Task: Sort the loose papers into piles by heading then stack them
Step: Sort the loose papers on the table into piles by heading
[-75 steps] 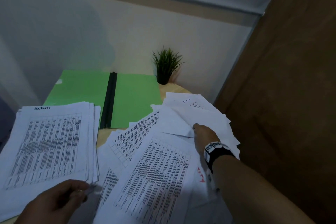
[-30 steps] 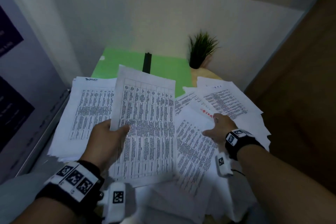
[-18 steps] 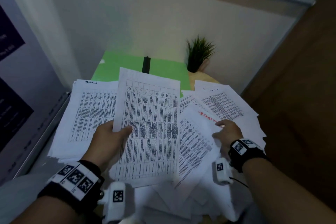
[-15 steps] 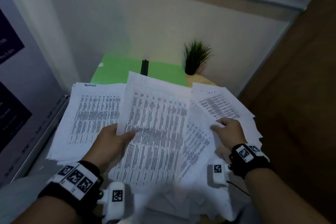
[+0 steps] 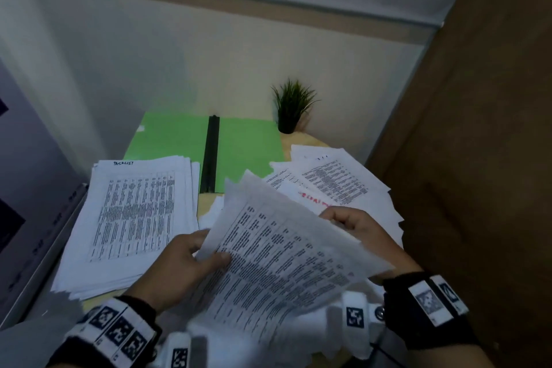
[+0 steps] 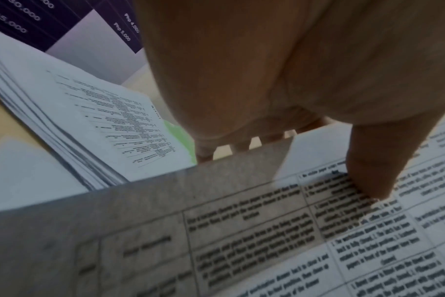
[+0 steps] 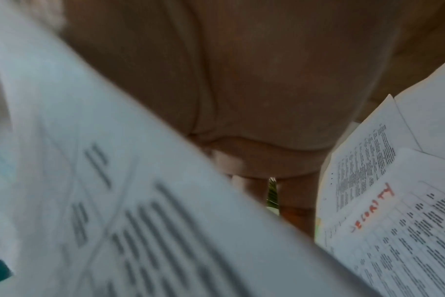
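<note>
A few printed table sheets (image 5: 277, 266) are lifted above the desk, tilted to the right. My left hand (image 5: 209, 251) pinches their left edge: the thumb (image 6: 368, 180) lies on top and the fingers are underneath. My right hand (image 5: 340, 219) curls round their far right edge. In the right wrist view the sheets (image 7: 140, 201) are blurred. A squared pile headed TASKLIST (image 5: 137, 218) lies on the left. Loose papers (image 5: 331, 182) are spread on the right, one with a red handwritten heading (image 7: 371, 211).
An open green folder (image 5: 248, 152) with a black spine (image 5: 210, 152) lies behind the papers. A small potted plant (image 5: 291, 107) stands at the back by the wall. A brown panel (image 5: 478, 158) closes the right side, and a dark poster (image 5: 18, 188) the left.
My right hand left the loose papers and took the far edge of the held sheets. The sheets swung down and to the right, uncovering the TASKLIST pile.
</note>
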`<state>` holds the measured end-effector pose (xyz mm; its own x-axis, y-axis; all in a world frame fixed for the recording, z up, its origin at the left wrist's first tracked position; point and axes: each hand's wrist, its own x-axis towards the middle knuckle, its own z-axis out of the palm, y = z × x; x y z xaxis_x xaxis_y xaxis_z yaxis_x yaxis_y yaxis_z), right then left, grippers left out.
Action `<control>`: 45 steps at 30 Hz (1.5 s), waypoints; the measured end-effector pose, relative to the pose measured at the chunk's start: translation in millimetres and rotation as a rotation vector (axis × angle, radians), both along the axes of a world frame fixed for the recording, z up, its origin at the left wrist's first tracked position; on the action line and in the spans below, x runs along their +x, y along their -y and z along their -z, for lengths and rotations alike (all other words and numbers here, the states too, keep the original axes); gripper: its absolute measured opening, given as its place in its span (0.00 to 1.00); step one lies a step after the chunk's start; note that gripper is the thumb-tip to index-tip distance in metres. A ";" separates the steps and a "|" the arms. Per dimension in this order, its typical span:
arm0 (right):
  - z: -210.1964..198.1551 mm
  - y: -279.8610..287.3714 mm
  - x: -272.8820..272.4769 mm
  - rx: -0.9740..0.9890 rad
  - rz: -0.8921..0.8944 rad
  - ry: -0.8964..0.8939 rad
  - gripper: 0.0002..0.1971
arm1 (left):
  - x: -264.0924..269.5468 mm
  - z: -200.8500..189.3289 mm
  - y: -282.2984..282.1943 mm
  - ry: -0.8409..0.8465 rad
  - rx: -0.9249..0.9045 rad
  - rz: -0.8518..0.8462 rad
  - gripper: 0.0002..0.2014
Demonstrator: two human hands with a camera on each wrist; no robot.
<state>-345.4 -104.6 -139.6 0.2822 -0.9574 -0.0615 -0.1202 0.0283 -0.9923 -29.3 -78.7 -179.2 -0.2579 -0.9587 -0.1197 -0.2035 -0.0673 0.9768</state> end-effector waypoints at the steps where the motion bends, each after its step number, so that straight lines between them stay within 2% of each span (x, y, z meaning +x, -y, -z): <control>1: 1.0 3.4 -0.4 0.037 -0.003 0.018 0.18 | -1.6 0.5 -0.4 -0.021 0.018 -0.007 0.09; 3: 3.6 10.6 -1.3 0.094 0.004 0.065 0.26 | -0.6 3.5 1.6 0.010 -0.022 -0.022 0.08; 4: 4.3 12.9 -1.0 0.120 0.013 0.098 0.24 | 1.8 4.5 3.5 0.049 -0.060 -0.030 0.06; 6: 3.9 15.1 2.5 0.195 0.033 0.164 0.09 | 7.6 6.4 7.3 0.096 -0.114 -0.025 0.07; 7: 6.7 16.2 3.6 0.223 0.031 0.181 0.06 | 9.9 7.5 9.5 0.082 -0.118 -0.017 0.08; 10: 0.0 12.3 14.5 0.306 -0.009 0.270 0.02 | 10.3 8.0 12.3 -0.060 -0.113 0.042 0.10; 11: 0.6 15.9 14.9 0.313 0.007 0.254 0.09 | 8.7 6.2 12.1 -0.101 -0.105 0.052 0.09; 13: 13.3 17.3 7.1 0.320 0.055 0.125 0.35 | 5.1 -1.3 10.4 -0.163 -0.060 0.042 0.04; 14: 15.2 15.6 7.9 0.342 0.099 0.141 0.45 | 3.0 -5.8 9.6 -0.184 -0.041 0.023 0.08; 15: 17.5 14.6 8.9 0.357 0.041 0.281 0.47 | 2.6 -8.4 9.1 -0.188 -0.031 -0.002 0.12; 16: 16.3 15.4 15.1 0.364 -0.025 0.520 0.41 | 3.2 -9.5 9.2 -0.180 -0.019 -0.047 0.16; 17: 13.0 17.3 20.4 0.382 -0.079 0.687 0.33 | 5.0 -9.4 9.9 -0.175 -0.011 -0.110 0.17; 18: 4.1 20.1 25.5 0.373 -0.030 0.693 0.27 | 7.2 -9.7 11.0 -0.179 0.000 -0.182 0.16; 20: 6.2 44.8 23.9 0.282 0.234 0.399 0.20 | 16.8 -5.4 15.9 -0.188 0.007 -0.319 0.13; 22: 22.3 78.2 9.4 0.203 0.384 0.019 0.12 | 26.3 1.7 22.4 -0.138 0.022 -0.432 0.17; 24: 47.0 110.8 -9.7 0.134 0.412 -0.443 0.04 | 34.9 10.3 27.3 -0.045 0.036 -0.510 0.19; 25: 59.3 124.5 -19.8 0.134 0.376 -0.658 0.05 | 38.5 15.7 29.4 0.005 0.043 -0.536 0.18; 26: 71.3 136.2 -28.4 0.141 0.307 -0.849 0.12 | 41.2 20.0 31.1 0.048 0.052 -0.563 0.16; 28: 87.0 150.5 -35.5 0.165 0.169 -1.060 0.32 | 45.7 28.6 34.5 0.119 0.054 -0.594 0.12; 31: 104.4 162.9 -33.7 0.242 0.041 -1.084 0.57 | 49.7 34.4 37.5 0.207 0.043 -0.603 0.09; 32: 108.0 165.8 -31.2 0.243 -0.002 -1.132 0.61 | 50.3 34.1 38.2 0.223 0.040 -0.606 0.09; 34: 113.7 169.6 -27.6 0.196 -0.021 -1.268 0.63 | 49.7 32.7 38.8 0.258 0.032 -0.615 0.09; 36: 115.6 168.9 -25.2 0.196 0.064 -1.262 0.57 | 47.6 32.2 39.3 0.262 0.026 -0.632 0.06; 38: 115.7 164.9 -26.0 0.184 0.185 -1.177 0.37 | 44.5 29.4 38.3 0.236 0.036 -0.632 0.02; 40: 107.5 159.0 -29.0 0.134 0.262 -1.129 0.15 | 44.2 28.1 37.5 0.191 0.055 -0.623 0.05; 41: 100.7 153.8 -30.6 0.104 0.294 -1.095 0.08 | 45.2 27.5 37.1 0.173 0.056 -0.613 0.07; 42: 92.5 147.7 -32.5 0.072 0.338 -1.053 0.07 | 45.7 25.9 36.2 0.158 0.048 -0.606 0.09; 45: 59.7 121.5 -43.4 -0.057 0.500 -0.894 0.10 | 48.1 21.5 33.3 0.127 0.022 -0.597 0.13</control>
<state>-388.7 -226.1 -199.2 -0.2762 -0.9611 -0.0041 -0.8041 0.2334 -0.5468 18.7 -112.0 -200.7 0.3407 -0.9304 -0.1353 -0.2397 -0.2251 0.9444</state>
